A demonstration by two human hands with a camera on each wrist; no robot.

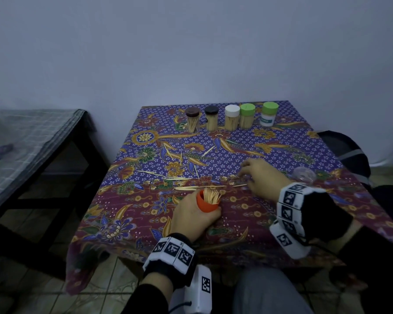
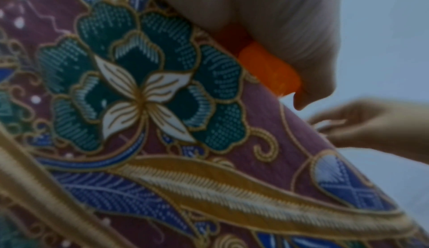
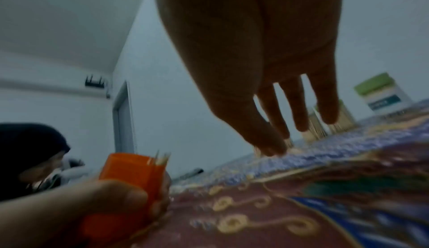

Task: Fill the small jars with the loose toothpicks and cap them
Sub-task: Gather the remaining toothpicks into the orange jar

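An orange jar (image 1: 205, 206) stands uncapped near the front of the batik tablecloth (image 1: 254, 225), with toothpicks sticking out of its mouth. My left hand (image 1: 191, 215) grips it from the left; the wrist views show the orange jar (image 2: 269, 68) (image 3: 132, 171) inside those curled fingers. My right hand (image 1: 262, 177) hovers palm down to the right, fingers straight and fingertips (image 3: 274, 147) close to the cloth by a single toothpick (image 1: 239, 185). More loose toothpicks (image 1: 184, 188) lie just behind the jar. A clear lid (image 1: 304, 174) rests right of my right hand.
Several capped jars line the back edge: brown-lidded (image 1: 192, 120), black-lidded (image 1: 211, 118), white-lidded (image 1: 232, 117), green-lidded (image 1: 247, 116) and a labelled green-lidded one (image 1: 269, 114). A dark bench (image 1: 32, 137) stands left of the table, a black bag (image 1: 349, 152) to the right.
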